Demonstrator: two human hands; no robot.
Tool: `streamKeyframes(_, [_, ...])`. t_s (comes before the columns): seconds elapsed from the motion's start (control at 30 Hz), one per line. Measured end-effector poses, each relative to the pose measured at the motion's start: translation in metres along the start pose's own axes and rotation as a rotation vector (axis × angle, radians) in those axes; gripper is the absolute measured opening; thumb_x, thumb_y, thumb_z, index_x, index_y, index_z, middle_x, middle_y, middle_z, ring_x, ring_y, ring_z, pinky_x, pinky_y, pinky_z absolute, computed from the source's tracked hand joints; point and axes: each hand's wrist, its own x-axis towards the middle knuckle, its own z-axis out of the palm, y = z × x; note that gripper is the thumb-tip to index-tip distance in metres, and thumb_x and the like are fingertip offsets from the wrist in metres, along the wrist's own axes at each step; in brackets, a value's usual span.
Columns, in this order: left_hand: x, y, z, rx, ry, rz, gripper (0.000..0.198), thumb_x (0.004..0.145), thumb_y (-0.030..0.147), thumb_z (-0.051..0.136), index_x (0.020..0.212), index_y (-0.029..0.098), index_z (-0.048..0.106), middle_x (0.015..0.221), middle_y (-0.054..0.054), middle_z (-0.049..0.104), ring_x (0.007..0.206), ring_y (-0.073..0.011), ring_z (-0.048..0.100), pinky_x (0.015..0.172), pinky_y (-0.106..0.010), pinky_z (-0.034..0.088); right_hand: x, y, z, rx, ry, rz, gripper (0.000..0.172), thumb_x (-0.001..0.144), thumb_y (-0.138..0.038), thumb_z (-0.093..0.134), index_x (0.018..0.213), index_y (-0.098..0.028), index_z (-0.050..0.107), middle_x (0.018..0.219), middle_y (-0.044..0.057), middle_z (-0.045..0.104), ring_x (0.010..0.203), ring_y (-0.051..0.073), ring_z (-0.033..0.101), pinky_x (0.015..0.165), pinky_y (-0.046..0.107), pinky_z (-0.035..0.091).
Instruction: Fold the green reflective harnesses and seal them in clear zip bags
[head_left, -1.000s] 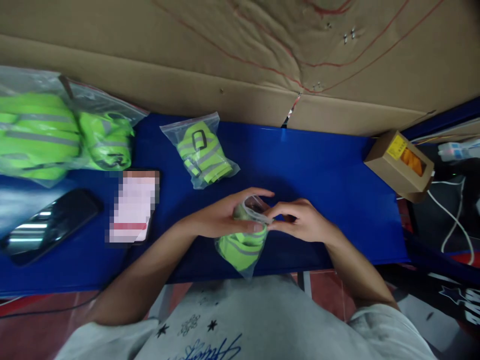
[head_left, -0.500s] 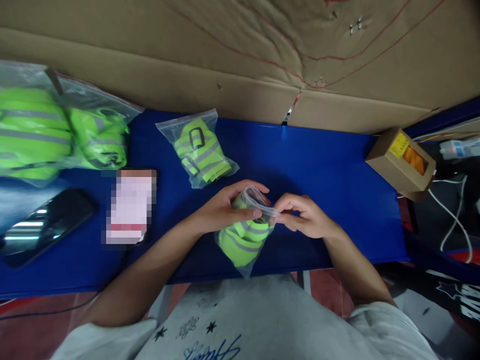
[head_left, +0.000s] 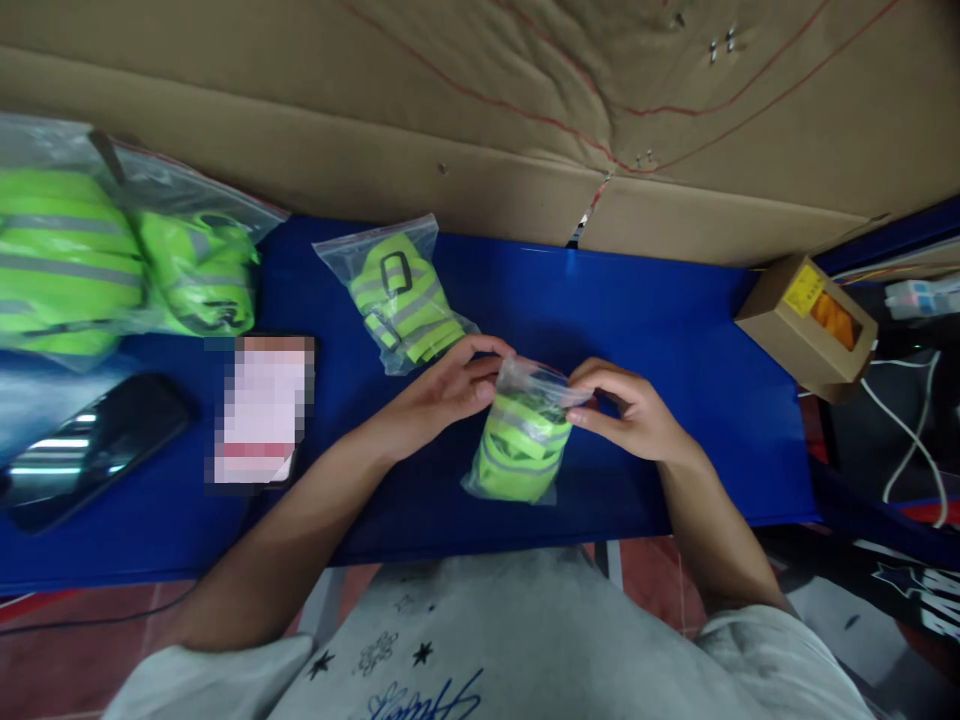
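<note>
A clear zip-lock bag [head_left: 523,450] with a folded neon-yellow reflective vest inside is in front of me, its mouth side facing away. My right hand [head_left: 622,408] pinches the top right corner of this bag between thumb and fingers. At the opposite top corner is my left hand [head_left: 454,388], thumb and fingers apart; its fingertips are at the bag's edge, and whether they touch it I cannot tell. Just beyond my left hand lies another bagged neon vest [head_left: 405,295], with a black buckle showing through the plastic.
More bagged neon vests [head_left: 64,260] lie at the far left. Nearer are a dark glossy device [head_left: 97,450] and a phone with a blurred screen [head_left: 262,410]. A cardboard box [head_left: 799,320] with orange contents stands at the right end of the blue table [head_left: 675,330]. Cardboard [head_left: 450,110] walls the back.
The bag has moved right and away from me and now sits straighter. My left hand has loosened from around its mouth, while my right hand keeps its pinch and has shifted slightly right.
</note>
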Motion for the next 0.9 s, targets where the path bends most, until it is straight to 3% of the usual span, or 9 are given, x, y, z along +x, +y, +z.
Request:
streamKeyframes(0.1, [0.003, -0.006, 0.003, 0.074, 0.033, -0.055, 0.075, 0.083, 0.05, 0.086, 0.146, 0.027, 0.053, 0.147, -0.014, 0.064, 0.131, -0.0284, 0.066, 0.104, -0.038, 0.054, 0.003, 0.002, 0.003, -0.051, 0.039, -0.093, 0.011, 0.09, -0.023, 0.08, 0.099, -0.02, 0.074, 0.096, 0.006, 0.069, 0.091, 0.016, 0.067, 0.078, 0.03, 0.056])
streamKeyframes(0.23, [0.006, -0.005, 0.005, 0.209, 0.015, -0.177, 0.054, 0.088, 0.049, 0.08, 0.133, 0.019, 0.071, 0.13, -0.013, 0.076, 0.115, -0.0269, 0.073, 0.099, -0.036, 0.056, -0.001, 0.0, -0.007, -0.195, -0.021, -0.113, 0.017, 0.086, -0.028, 0.085, 0.095, -0.02, 0.073, 0.097, 0.005, 0.068, 0.087, 0.015, 0.066, 0.078, 0.03, 0.053])
streamKeyframes(0.33, [0.005, -0.001, 0.005, 0.178, -0.048, -0.189, 0.052, 0.089, 0.051, 0.079, 0.131, 0.02, 0.074, 0.127, -0.013, 0.077, 0.111, -0.0269, 0.075, 0.097, -0.036, 0.058, -0.004, -0.001, -0.016, -0.346, -0.003, -0.086, 0.021, 0.084, -0.033, 0.087, 0.09, -0.02, 0.071, 0.094, 0.003, 0.061, 0.084, 0.014, 0.06, 0.074, 0.028, 0.049])
streamKeyframes(0.47, [0.003, -0.005, 0.007, 0.123, -0.068, -0.146, 0.05, 0.094, 0.049, 0.074, 0.134, 0.02, 0.071, 0.137, -0.013, 0.072, 0.122, -0.0284, 0.071, 0.104, -0.038, 0.056, -0.002, -0.002, -0.017, -0.247, -0.25, -0.054, 0.019, 0.092, -0.037, 0.079, 0.093, -0.019, 0.071, 0.094, 0.003, 0.061, 0.085, 0.013, 0.06, 0.075, 0.026, 0.048])
streamKeyframes(0.57, [0.004, -0.015, 0.01, 0.139, -0.022, -0.056, 0.051, 0.094, 0.042, 0.076, 0.139, 0.021, 0.066, 0.146, -0.013, 0.067, 0.133, -0.028, 0.065, 0.11, -0.038, 0.053, -0.001, 0.0, -0.016, -0.316, -0.32, 0.028, 0.02, 0.1, -0.038, 0.069, 0.097, -0.018, 0.072, 0.095, 0.004, 0.065, 0.084, 0.013, 0.062, 0.076, 0.026, 0.047])
streamKeyframes(0.7, [0.005, -0.022, 0.012, 0.101, -0.042, -0.025, 0.077, 0.085, 0.025, 0.086, 0.153, 0.028, 0.05, 0.151, -0.012, 0.062, 0.14, -0.027, 0.061, 0.115, -0.039, 0.05, -0.006, 0.0, -0.02, -0.426, -0.246, 0.079, 0.034, 0.109, -0.038, 0.052, 0.089, -0.017, 0.07, 0.085, 0.005, 0.067, 0.077, 0.014, 0.063, 0.073, 0.028, 0.046])
streamKeyframes(0.77, [0.005, -0.021, 0.012, 0.073, -0.063, -0.042, 0.084, 0.085, 0.021, 0.086, 0.157, 0.029, 0.044, 0.15, -0.013, 0.064, 0.139, -0.0269, 0.062, 0.116, -0.041, 0.049, -0.009, -0.001, -0.023, -0.415, -0.12, 0.09, 0.033, 0.109, -0.036, 0.051, 0.088, -0.018, 0.069, 0.084, 0.004, 0.07, 0.075, 0.014, 0.065, 0.072, 0.028, 0.047])
streamKeyframes(0.83, [0.004, -0.017, 0.012, 0.065, -0.053, -0.048, 0.083, 0.084, 0.019, 0.086, 0.156, 0.026, 0.046, 0.147, -0.014, 0.066, 0.138, -0.0279, 0.062, 0.117, -0.043, 0.049, -0.011, -0.003, -0.026, -0.355, 0.028, 0.122, 0.025, 0.106, -0.036, 0.058, 0.091, -0.019, 0.069, 0.086, 0.004, 0.073, 0.078, 0.014, 0.068, 0.073, 0.027, 0.049])
streamKeyframes(0.9, [0.002, -0.015, 0.011, 0.059, -0.033, -0.057, 0.079, 0.081, 0.02, 0.088, 0.152, 0.024, 0.052, 0.144, -0.015, 0.068, 0.138, -0.0297, 0.063, 0.116, -0.044, 0.05, -0.011, -0.005, -0.029, -0.224, 0.071, 0.154, 0.019, 0.103, -0.038, 0.064, 0.107, -0.021, 0.07, 0.094, 0.004, 0.075, 0.084, 0.015, 0.07, 0.077, 0.027, 0.053])
